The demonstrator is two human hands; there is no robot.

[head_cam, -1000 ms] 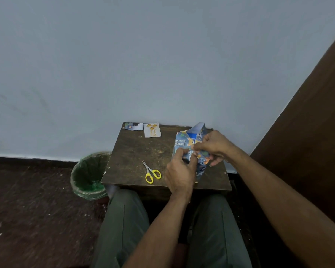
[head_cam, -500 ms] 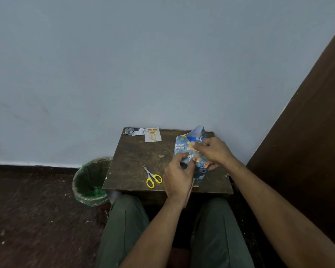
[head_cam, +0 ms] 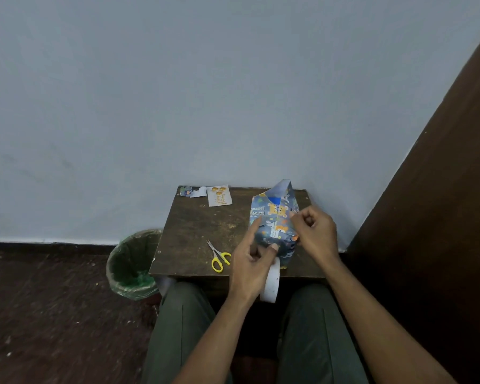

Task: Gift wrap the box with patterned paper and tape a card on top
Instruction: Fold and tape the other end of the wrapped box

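1. The box itself is hidden inside the patterned paper [head_cam: 272, 225].
2. The writing on the card [head_cam: 219, 199] is too small to read.
3. The left hand [head_cam: 251, 268] covers part of a white strip [head_cam: 270, 286].

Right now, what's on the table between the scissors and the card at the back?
Only bare brown tabletop lies between the scissors and the card, as the head view shows.
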